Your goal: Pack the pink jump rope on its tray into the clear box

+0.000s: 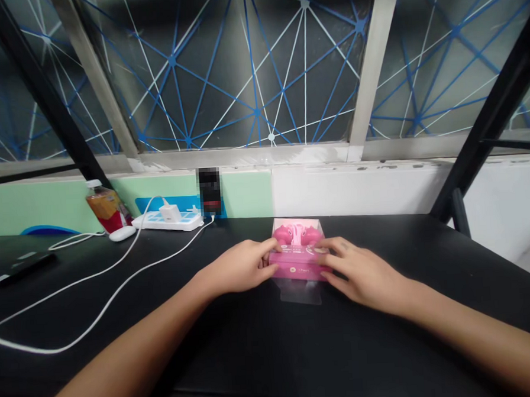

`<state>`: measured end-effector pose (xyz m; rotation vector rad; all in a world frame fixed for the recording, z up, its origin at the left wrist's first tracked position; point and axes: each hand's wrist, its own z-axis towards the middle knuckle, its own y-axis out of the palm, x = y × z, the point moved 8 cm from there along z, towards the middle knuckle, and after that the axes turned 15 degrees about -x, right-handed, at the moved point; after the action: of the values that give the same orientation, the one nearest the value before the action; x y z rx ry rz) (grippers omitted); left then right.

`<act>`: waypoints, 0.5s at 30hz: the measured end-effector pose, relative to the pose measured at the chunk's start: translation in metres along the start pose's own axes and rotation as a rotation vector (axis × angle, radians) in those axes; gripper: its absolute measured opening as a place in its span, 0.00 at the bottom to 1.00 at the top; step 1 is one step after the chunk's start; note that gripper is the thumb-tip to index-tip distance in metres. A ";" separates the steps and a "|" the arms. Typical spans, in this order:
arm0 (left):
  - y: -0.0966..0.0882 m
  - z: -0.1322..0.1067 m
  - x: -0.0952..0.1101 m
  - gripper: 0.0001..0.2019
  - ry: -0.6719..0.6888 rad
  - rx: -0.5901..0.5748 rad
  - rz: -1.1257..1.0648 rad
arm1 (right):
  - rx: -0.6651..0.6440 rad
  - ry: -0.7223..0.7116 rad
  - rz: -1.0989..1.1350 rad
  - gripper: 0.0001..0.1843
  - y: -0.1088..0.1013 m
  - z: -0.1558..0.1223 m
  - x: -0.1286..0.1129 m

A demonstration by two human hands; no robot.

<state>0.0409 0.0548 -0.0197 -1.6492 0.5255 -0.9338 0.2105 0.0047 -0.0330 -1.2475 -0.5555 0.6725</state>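
A pink box (298, 263) lies on the black table in front of me, with white print on its near face. Two rounded pink shapes (310, 236) show at its far, pale end; I cannot make out what they are. A clear plastic flap (301, 292) sticks out from the near edge onto the table. My left hand (246, 266) grips the left side, thumb low and fingers bent at the top edge. On the right side, my right hand (360, 270) holds the box with its fingertips. Both hands partly cover its sides.
On the left, a white cable (131, 282) loops over the black table (264, 352). A power strip (172, 222) with a white plug, a white mouse (122, 233), a drink bottle (108, 207) and a pixelated dark device (210, 190) stand along the wall. A flat black object (22, 267) lies far left.
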 end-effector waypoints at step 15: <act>0.000 0.002 0.001 0.11 -0.026 0.014 0.023 | -0.080 -0.018 -0.064 0.22 0.005 0.000 -0.008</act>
<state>0.0425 0.0552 -0.0195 -1.6379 0.5179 -0.8964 0.2046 -0.0004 -0.0376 -1.2944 -0.6399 0.6133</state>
